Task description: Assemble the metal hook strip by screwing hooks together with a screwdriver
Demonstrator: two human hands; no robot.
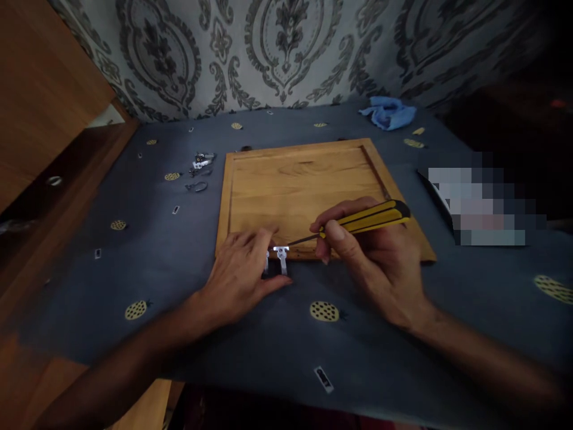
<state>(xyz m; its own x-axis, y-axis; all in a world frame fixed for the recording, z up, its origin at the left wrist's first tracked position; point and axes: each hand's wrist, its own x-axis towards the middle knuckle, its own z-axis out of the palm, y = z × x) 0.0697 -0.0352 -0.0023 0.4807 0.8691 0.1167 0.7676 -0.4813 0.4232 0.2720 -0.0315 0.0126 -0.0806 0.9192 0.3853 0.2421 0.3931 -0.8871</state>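
Observation:
A framed wooden panel (295,185) lies flat, its front edge towards me. At that edge sits a shiny metal fitting (282,255), with a crosspiece on the wood and an arm reaching out past it. My left hand (239,266) is closed around the fitting, thumb below and fingers over the panel's edge; part of the metal is hidden behind the fingers. In my right hand (380,257) is a screwdriver (371,219) with a yellow and black handle. Its thin shaft points left, and the tip is at or very near the fitting's crosspiece.
Several small metal parts (202,161) lie left of the panel on the dark blue pineapple-print cloth (179,251). A crumpled blue cloth (389,113) is at the back right. A pixelated flat object (478,209) lies right. Wooden furniture (49,89) borders the left; a patterned curtain (286,48) hangs behind.

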